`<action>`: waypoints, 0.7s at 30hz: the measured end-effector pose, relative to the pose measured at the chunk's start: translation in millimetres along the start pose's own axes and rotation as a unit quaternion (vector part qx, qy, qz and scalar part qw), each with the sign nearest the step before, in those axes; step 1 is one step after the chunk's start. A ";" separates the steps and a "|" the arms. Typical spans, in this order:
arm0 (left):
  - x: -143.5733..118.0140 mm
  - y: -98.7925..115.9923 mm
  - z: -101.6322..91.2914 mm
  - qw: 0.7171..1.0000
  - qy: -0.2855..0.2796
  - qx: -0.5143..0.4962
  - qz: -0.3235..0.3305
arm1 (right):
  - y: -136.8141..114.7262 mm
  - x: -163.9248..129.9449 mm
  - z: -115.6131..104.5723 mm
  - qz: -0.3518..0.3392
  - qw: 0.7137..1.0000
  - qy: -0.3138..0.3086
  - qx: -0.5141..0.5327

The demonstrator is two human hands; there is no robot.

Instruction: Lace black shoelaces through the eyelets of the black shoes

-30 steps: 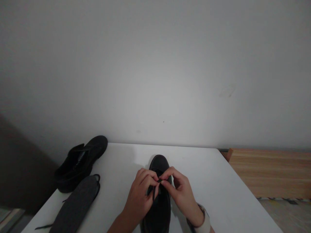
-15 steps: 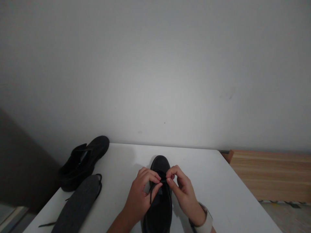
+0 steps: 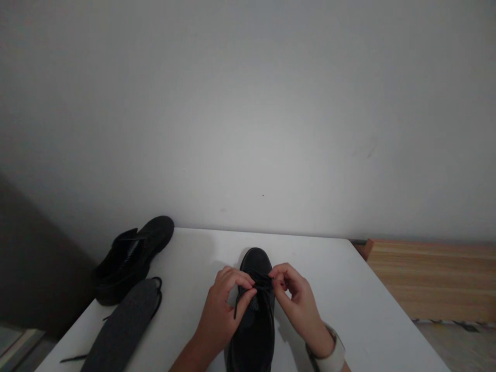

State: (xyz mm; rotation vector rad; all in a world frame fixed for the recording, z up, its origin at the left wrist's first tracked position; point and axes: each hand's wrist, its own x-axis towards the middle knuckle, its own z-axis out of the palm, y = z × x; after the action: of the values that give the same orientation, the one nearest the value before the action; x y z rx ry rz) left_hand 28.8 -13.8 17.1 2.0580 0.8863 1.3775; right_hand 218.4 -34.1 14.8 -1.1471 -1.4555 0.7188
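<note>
Item: black shoe (image 3: 253, 330), toe pointing away from the wearer of the camera, standing on the white table (image 3: 349, 305) near its front edge, centred between the two forearms; heel end cut off by the lower frame.

Lace: black shoelace (image 3: 260, 283), crossing the upper eyelets; one loose length hangs down beside the left thumb.

Hands: left hand (image 3: 222, 310) curled over the left side of the shoe's throat, thumb and forefinger pinching the shoelace; right hand (image 3: 296, 302) on the right side, fingers bent inward and closed on the other end of the same lace; both hands touch the shoe, fingertips close together above the tongue; pale cuff (image 3: 333, 356) at the right wrist.

Step, as judged: lacing at the upper eyelets, the lace drawn across between the two pinches; whether an end is passing through an eyelet cannot be told, dark on dark.

Next move, as judged: calls for a fine grip on the lace tip and even tension on both sides, the shoe held steady.

Also present: second black shoe (image 3: 132, 258) at the table's far left corner, well apart; grey insole (image 3: 120, 328) just in front of it; wooden surface (image 3: 434, 279) at right.
</note>
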 end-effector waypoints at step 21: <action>-2.6 -0.6 16.8 0.977 0.023 -0.106 -0.183 | -10.7 -2.6 -0.3 -0.012 1.000 -0.021 0.009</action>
State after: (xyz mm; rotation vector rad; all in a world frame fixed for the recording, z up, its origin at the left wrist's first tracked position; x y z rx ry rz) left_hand 43.6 -16.2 9.0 1.6133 1.0287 1.2596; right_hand 215.8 -40.3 23.5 -1.1046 -1.4925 0.7407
